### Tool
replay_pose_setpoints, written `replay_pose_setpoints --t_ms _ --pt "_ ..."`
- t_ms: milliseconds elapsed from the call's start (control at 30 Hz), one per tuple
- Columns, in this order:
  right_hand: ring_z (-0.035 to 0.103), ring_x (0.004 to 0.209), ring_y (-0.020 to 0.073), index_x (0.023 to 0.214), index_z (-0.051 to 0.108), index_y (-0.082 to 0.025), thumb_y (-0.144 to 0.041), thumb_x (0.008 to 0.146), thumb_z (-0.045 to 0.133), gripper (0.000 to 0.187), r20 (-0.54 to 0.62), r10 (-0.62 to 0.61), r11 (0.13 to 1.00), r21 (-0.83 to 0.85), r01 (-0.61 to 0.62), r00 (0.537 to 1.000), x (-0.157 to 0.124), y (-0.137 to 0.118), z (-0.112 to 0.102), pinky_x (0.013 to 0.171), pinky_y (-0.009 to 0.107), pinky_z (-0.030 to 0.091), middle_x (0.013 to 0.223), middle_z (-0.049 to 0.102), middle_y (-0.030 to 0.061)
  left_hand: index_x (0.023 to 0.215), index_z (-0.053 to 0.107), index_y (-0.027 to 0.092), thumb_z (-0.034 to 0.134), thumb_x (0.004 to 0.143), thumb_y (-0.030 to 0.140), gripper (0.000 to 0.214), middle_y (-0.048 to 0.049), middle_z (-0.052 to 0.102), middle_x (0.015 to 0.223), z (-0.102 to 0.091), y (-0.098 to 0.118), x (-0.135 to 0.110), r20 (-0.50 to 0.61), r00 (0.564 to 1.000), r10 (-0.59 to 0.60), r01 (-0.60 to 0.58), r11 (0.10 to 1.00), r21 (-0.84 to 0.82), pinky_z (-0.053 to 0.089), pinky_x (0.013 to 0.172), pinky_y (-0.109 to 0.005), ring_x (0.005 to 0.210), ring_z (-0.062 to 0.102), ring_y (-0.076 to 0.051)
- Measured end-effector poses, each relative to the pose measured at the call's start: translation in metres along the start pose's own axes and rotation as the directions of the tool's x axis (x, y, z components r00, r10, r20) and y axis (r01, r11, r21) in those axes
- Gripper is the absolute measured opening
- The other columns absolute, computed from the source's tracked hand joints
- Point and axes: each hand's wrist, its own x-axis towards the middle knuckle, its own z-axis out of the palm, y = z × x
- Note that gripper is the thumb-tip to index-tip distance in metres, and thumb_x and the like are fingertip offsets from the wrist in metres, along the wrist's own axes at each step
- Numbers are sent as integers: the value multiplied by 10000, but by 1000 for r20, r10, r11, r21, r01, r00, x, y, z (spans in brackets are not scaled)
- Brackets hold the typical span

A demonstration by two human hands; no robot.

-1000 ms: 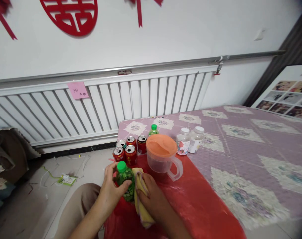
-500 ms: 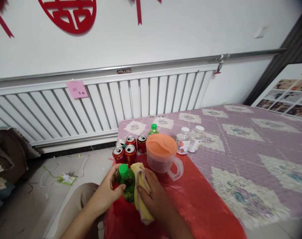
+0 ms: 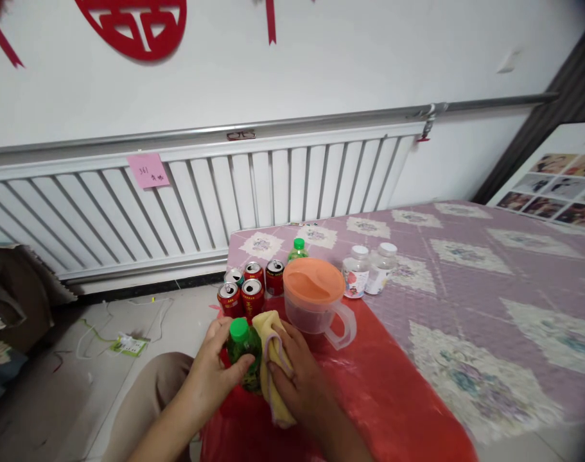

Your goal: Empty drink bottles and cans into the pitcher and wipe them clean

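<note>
A green plastic bottle with a green cap stands upright on the red cover, close to me. My left hand is wrapped round its left side, the thumb across its front. My right hand grips a folded yellow cloth with a purple edge and presses it to the bottle's right side. Just behind the hands sit several open drink cans, mostly red. To the right of the cans is a clear plastic jug with an orange lid.
Behind the jug stands a second green-capped bottle. Two clear bottles with white caps are right of it. The red cover lies beside a purple flowered cloth. A white radiator runs along the wall.
My right hand and the yellow cloth have shifted slightly up along the bottle's side. The left thumb sits a little higher and further right on the bottle.
</note>
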Motion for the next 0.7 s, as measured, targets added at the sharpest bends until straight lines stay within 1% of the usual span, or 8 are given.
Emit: replay_pose_setpoints --t_ms 67,133,233,333,433,567,633,700 --pt "368 1386 221 1412 397 -255 -194 899 487 524 -23 -51 999 -1 51 998 -1 -4 -4 1131 383 360 1481 392 90 1205 538 226 652 738 217 481 -89 536 1237 -2 1 0 32 999 -17 19 997 -68 458 993 -407 1154 536 -259" --pt "366 1389 233 1403 412 -267 -200 903 486 510 -29 -90 996 -4 90 996 -2 -9 -7 1124 391 371 1491 383 84 1263 464 230 635 744 189 548 -83 566 1233 -2 1 -1 61 996 -58 66 988 -136 478 969 -381 1125 568 -240" --pt "373 1386 236 1384 435 -280 -199 903 480 490 -27 -108 994 -11 108 994 -1 -13 -11 1119 395 377 1498 377 74 1237 454 222 616 732 148 535 -72 611 1175 -4 1 -2 109 991 -78 96 980 -174 488 958 -360 1072 602 -219" --pt "404 1362 223 1387 432 -271 -196 904 474 491 -8 -58 998 -18 58 998 2 -10 -12 1108 376 390 1485 393 80 1207 490 217 591 722 106 508 -77 614 1199 -5 3 -2 166 985 -52 81 981 -178 472 991 -358 1099 599 -218" --pt "454 1316 215 1377 447 -244 -186 899 469 483 49 17 1000 -21 -16 999 4 -1 -9 1089 367 410 1436 449 93 1248 480 222 567 735 88 536 -83 601 1252 -6 6 -2 217 974 -62 104 976 -191 464 1013 -358 1161 576 -225" --pt "547 1199 205 1349 487 -260 -134 869 479 496 172 134 991 -33 -130 976 3 8 -3 1029 362 456 1325 551 82 1298 458 228 572 761 110 562 -85 566 1325 -7 8 -4 231 970 -79 126 973 -193 413 1078 -380 1240 529 -238" --pt "573 1153 203 1347 495 -258 -126 860 485 504 202 169 985 -49 -162 965 2 9 -2 998 352 474 1296 569 84 1315 447 223 567 794 150 539 -93 555 1340 -6 8 -6 239 967 -83 132 972 -194 388 1100 -402 1247 524 -243" --pt "566 1159 203 1348 496 -245 -129 862 485 500 207 177 984 -59 -168 962 2 8 -1 999 350 472 1299 563 91 1349 418 225 572 814 187 558 -99 521 1376 -3 5 -8 226 970 -86 128 975 -180 351 1125 -423 1282 491 -250"
